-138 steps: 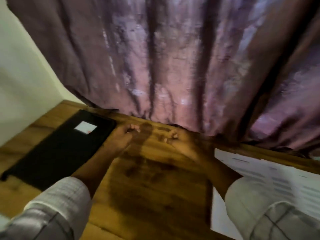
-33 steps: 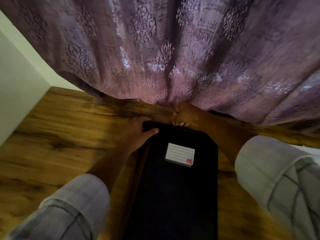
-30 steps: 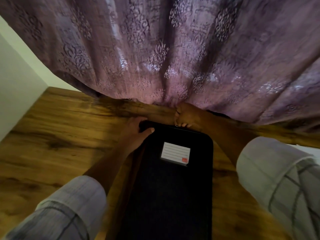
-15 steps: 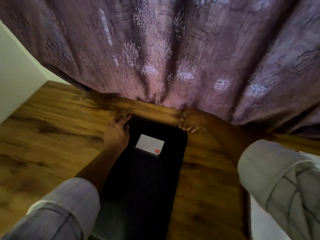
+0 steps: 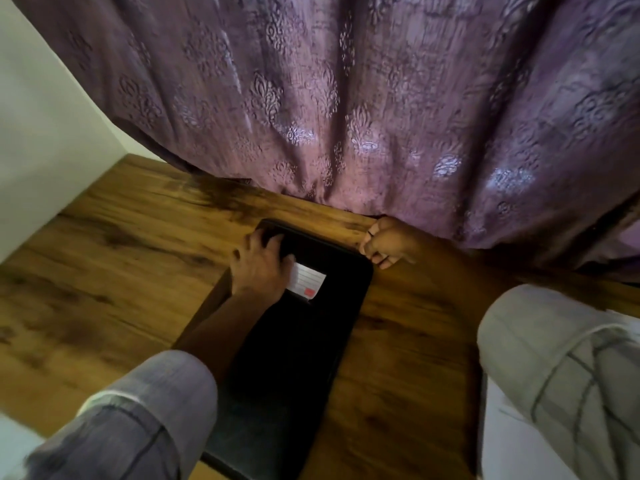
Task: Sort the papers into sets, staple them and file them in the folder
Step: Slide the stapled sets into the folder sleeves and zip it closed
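**Closed black folder under the left hand**

The folder [image 5: 298, 341] lies flat and closed on the wooden table [image 5: 104, 271], its long side running away from the person; the left hand [image 5: 259, 268] rests palm down on its far left corner, fingers spread and fairly straight, with the tips near the folder's far edge; the rest of the folder stretches from under that hand back toward the person, and its near left part is covered by the left sleeve [image 5: 138, 420].

Just right of the left hand, and partly covered by it, a white label [image 5: 310, 284] sits on the cover; it has ruled lines and a small red mark at its near right corner; any writing on it is too small to read. The folder is shut, so what it holds cannot be seen.

The right hand [image 5: 389, 242] lies to the right of the left one, just beside the folder's far right corner, on the table at the hem of the curtain [image 5: 346, 98]; its fingers are curled inward; whether they pinch anything cannot be told.

Nearer than the right hand, under the right sleeve [image 5: 561, 375], a white sheet of paper [image 5: 498, 441] shows; no print can be made out on it. The purple patterned curtain hangs beyond both hands; a pale wall [image 5: 41, 133] stands to the left of the left hand.
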